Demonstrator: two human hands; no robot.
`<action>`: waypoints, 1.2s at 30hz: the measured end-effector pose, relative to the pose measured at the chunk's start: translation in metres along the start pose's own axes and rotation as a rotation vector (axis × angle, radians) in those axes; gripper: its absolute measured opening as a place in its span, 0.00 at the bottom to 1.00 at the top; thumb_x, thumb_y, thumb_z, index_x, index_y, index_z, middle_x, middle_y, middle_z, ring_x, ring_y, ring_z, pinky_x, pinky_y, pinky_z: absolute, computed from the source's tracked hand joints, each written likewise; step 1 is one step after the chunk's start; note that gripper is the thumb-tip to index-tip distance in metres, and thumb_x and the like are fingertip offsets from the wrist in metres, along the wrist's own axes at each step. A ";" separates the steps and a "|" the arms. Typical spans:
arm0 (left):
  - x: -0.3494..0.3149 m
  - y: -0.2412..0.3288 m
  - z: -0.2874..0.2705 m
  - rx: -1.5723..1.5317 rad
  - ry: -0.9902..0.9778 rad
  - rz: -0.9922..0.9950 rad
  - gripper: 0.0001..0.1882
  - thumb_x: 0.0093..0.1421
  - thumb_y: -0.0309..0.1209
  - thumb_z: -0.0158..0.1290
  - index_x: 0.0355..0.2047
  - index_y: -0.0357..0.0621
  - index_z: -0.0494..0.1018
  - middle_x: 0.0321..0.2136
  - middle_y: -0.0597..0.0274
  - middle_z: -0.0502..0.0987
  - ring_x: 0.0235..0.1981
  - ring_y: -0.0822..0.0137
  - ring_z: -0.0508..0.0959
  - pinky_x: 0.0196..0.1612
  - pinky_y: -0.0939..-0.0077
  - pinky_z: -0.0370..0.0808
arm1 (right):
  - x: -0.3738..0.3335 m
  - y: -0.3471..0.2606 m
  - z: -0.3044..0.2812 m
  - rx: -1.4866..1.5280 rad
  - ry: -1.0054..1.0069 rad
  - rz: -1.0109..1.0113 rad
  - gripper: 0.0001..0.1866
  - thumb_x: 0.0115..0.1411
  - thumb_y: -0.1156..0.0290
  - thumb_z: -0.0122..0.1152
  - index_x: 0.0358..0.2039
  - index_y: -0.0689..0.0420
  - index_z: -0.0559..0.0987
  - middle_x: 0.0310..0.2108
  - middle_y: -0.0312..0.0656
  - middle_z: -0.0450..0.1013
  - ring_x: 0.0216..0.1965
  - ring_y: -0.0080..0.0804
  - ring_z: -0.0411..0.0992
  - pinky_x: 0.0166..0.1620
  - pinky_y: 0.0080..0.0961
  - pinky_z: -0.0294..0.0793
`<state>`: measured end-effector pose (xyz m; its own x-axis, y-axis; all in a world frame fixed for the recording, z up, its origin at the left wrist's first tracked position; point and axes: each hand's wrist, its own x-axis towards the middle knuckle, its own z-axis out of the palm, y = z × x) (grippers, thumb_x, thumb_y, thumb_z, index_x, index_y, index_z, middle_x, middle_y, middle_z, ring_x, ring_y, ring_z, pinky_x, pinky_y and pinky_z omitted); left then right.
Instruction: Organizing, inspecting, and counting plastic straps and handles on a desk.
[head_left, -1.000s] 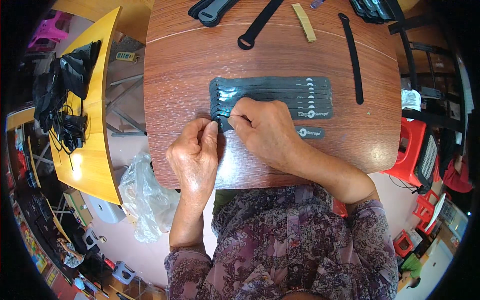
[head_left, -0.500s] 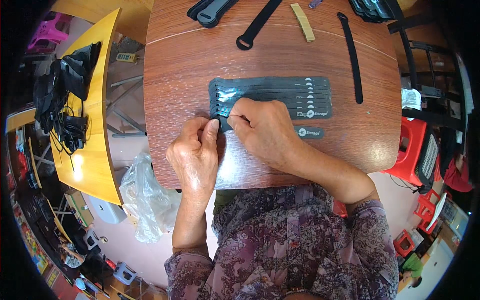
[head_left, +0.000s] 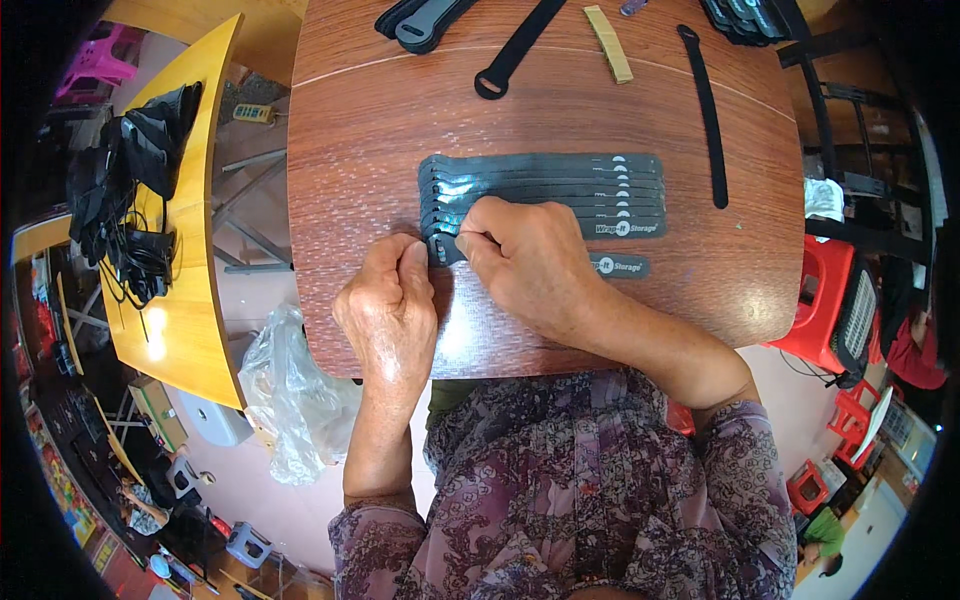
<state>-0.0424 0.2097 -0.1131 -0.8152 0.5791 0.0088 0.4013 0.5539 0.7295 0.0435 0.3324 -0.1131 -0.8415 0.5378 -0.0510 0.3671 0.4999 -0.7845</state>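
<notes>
A row of dark overlapping hook-and-loop straps (head_left: pixel 530 172) with white print lies across the middle of the brown table. Below the row, nearest me, one dark strap (head_left: pixel 626 267) lies partly under my right hand (head_left: pixel 540 265). That hand is closed in a pinch on this strap near its slotted left end. Close beside the same end is my left hand (head_left: pixel 388 305), thumb and fingers pressed together. Whatever those left fingers hold, if anything, is hidden.
Near the table's (head_left: pixel 350 170) far edge lie a looped black strap (head_left: pixel 515 50), a stack of grey straps (head_left: pixel 428 28), a tan strip (head_left: pixel 608 45) and a long black strap (head_left: pixel 706 120). A yellow table (head_left: pixel 190 310) with black straps (head_left: pixel 135 190) stands left; a red stool (head_left: pixel 825 290) stands right.
My left thumb has drawn back slightly from the near strap, so more of its slotted end shows. My right hand has barely moved.
</notes>
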 end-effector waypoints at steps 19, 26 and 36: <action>0.000 -0.008 0.002 0.048 0.008 0.104 0.06 0.59 0.26 0.51 0.29 0.37 0.74 0.13 0.64 0.70 0.15 0.76 0.70 0.19 0.80 0.65 | 0.000 0.002 0.003 -0.031 0.014 -0.017 0.07 0.52 0.71 0.58 0.21 0.60 0.73 0.17 0.50 0.71 0.22 0.51 0.71 0.25 0.40 0.68; 0.000 -0.008 0.002 0.082 0.015 0.127 0.05 0.59 0.26 0.51 0.29 0.37 0.74 0.13 0.64 0.71 0.15 0.77 0.70 0.19 0.80 0.65 | 0.000 0.001 0.003 -0.023 0.016 -0.022 0.07 0.52 0.71 0.57 0.20 0.60 0.72 0.17 0.50 0.71 0.22 0.51 0.71 0.25 0.41 0.68; 0.001 0.001 0.000 0.073 -0.004 0.060 0.05 0.58 0.27 0.51 0.27 0.40 0.73 0.17 0.49 0.73 0.19 0.51 0.76 0.23 0.63 0.70 | 0.001 0.001 0.003 -0.057 0.010 -0.015 0.07 0.52 0.71 0.58 0.20 0.59 0.73 0.17 0.50 0.70 0.21 0.51 0.71 0.25 0.41 0.69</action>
<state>-0.0429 0.2103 -0.1126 -0.7871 0.6150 0.0479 0.4790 0.5605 0.6756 0.0418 0.3319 -0.1155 -0.8433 0.5363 -0.0334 0.3766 0.5455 -0.7487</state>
